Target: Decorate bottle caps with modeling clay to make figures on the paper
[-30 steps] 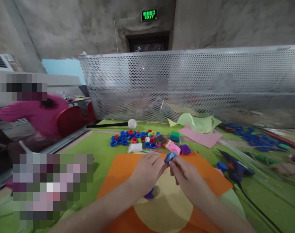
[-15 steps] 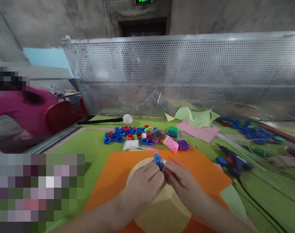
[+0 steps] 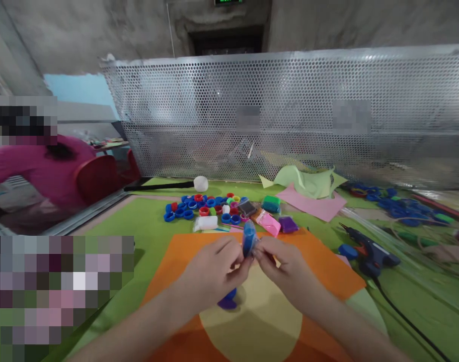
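A blue packet of modelling clay (image 3: pixel 248 238) in clear wrap is held up between both hands, over the table. My left hand (image 3: pixel 224 264) is closed around its left side and lower end. The fingertips of my right hand (image 3: pixel 277 261) pinch the wrap at its right edge. Below them lies a pale yellow paper disc (image 3: pixel 259 322) on an orange sheet (image 3: pixel 172 261). A dark blue object (image 3: pixel 227 301), partly hidden under my left hand, rests on the disc; its kind I cannot make out.
Several bottle caps (image 3: pixel 187 213) lie behind the orange sheet, beside white (image 3: pixel 207 222), pink (image 3: pixel 269 222), purple (image 3: pixel 288 224) and green clay packets (image 3: pixel 271 203). A glue gun (image 3: pixel 373 251) with a cord lies at right. A perforated metal screen (image 3: pixel 290 90) stands behind. A person in pink (image 3: pixel 63 171) sits left.
Both hands have risen slightly with the blue clay packet, which now stands more upright. The dark blue object under my left hand has come into view. The camera view has shifted slightly.
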Motion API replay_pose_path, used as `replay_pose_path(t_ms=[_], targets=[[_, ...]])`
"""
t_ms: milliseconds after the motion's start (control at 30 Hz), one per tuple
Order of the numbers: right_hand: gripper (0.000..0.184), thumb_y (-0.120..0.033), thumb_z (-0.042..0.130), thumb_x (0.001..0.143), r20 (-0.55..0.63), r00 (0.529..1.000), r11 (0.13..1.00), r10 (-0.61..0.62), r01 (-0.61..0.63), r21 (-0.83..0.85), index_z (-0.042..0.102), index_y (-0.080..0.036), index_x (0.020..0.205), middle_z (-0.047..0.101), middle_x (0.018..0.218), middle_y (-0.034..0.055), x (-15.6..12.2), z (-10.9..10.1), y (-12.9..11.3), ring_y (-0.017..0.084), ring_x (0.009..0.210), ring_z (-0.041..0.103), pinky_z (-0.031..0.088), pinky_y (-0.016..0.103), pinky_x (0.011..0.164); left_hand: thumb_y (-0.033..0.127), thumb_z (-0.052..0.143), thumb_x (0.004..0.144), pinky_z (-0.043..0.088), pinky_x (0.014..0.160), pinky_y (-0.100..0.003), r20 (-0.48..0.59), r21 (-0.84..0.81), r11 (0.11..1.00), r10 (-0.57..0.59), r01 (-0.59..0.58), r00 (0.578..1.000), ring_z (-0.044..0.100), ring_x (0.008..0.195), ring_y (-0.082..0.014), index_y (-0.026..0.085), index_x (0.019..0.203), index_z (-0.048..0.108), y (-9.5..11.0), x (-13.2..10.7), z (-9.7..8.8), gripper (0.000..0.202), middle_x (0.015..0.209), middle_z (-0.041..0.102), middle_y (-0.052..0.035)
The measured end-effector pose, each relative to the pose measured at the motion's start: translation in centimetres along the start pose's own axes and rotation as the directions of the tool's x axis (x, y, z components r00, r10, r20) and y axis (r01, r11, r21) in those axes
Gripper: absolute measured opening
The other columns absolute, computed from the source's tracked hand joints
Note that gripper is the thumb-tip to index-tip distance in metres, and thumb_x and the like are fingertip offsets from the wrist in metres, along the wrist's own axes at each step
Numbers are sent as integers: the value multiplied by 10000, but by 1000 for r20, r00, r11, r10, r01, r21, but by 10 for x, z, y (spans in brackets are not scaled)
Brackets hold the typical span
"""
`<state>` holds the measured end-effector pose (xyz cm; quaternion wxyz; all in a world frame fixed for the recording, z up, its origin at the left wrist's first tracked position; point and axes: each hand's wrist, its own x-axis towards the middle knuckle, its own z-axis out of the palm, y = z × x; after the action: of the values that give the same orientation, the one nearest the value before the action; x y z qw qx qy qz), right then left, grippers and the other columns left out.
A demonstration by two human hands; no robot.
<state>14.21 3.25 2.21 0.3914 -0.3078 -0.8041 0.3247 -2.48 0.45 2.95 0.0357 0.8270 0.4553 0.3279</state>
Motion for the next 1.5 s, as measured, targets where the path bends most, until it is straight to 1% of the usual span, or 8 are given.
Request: replay_pose_path(t_ms=[200, 667, 867, 967, 1033, 1100, 1200, 1500], targets=[[224, -155, 389, 823, 5, 1000, 998, -26, 26, -53, 308, -198, 618, 352, 592, -40, -3, 3, -4, 100, 556, 317, 258, 223, 500, 154, 364, 816, 301, 464, -229, 42, 107, 990, 82, -86, 996, 423, 516, -120, 200, 656, 404, 3, 0, -1, 171, 601, 479, 15], [222, -184, 377, 757, -98, 995, 1000, 22, -21, 12, 302, -205, 550, 364, 506, -40, -14, -9, -14, 92, 475, 343, 278, 200, 442, 267, 333, 879, 304, 429, -195, 146, -541, 800, -215, 260, 966, 341, 463, -86, 205, 605, 341, 18, -10, 1, 282, 546, 370, 48], [261, -208, 362, 862, 7, 995, 976, -98, 97, -193, 324, -209, 603, 388, 525, -38, -21, -14, -10, 98, 470, 378, 300, 195, 422, 262, 350, 897, 317, 488, -206, 86, -351, 922, -144, 165, 986, 373, 517, -96, 204, 642, 368, 9, -14, -5, 262, 590, 392, 44], [188, -373, 517, 831, -107, 964, 932, -245, 203, -301, 438, -204, 855, 532, 792, 38, -22, -18, -1, 155, 720, 529, 450, 246, 618, 228, 337, 902, 340, 525, -201, 144, -290, 950, -76, 116, 987, 404, 556, -96, 206, 670, 363, 9, -13, -5, 235, 643, 434, 37], [599, -498, 655, 702, -109, 953, 898, -281, 221, -380, 383, -185, 1135, 490, 1115, 137, -22, -20, 4, 252, 1035, 480, 437, 359, 832, 207, 338, 896, 342, 528, -196, 185, -271, 960, -25, 75, 982, 410, 563, -95, 206, 669, 349, 11, -12, -5, 228, 653, 448, 37], [771, -478, 722, 640, 14, 971, 882, -239, 223, -416, 329, -197, 1242, 451, 1227, 144, -22, -20, 8, 285, 1139, 419, 392, 411, 910, 201, 342, 891, 352, 537, -192, 208, -264, 962, -15, 71, 978, 423, 579, -97, 208, 679, 357, 11, -11, -5, 212, 665, 464, 37], [510, -330, 681, 727, 147, 984, 909, -101, 151, -389, 441, -206, 1159, 578, 1094, 94, -24, -16, 9, 245, 1017, 523, 431, 389, 855, 214, 332, 893, 375, 537, -193, 239, -279, 949, -83, 150, 968, 448, 582, -100, 211, 695, 384, 9, -9, -5, 205, 668, 476, 35], [271, -327, 548, 826, 149, 964, 948, 221, -176, -265, 515, -229, 1077, 603, 1032, 57, -26, -16, -6, 212, 907, 572, 469, 346, 743, 191, 425, 865, 502, 723, -263, 64, -263, 961, -76, 90, 995, 553, 969, -164, 230, 854, 469, 1, -6, -6, 60, 1062, 515, -35]])
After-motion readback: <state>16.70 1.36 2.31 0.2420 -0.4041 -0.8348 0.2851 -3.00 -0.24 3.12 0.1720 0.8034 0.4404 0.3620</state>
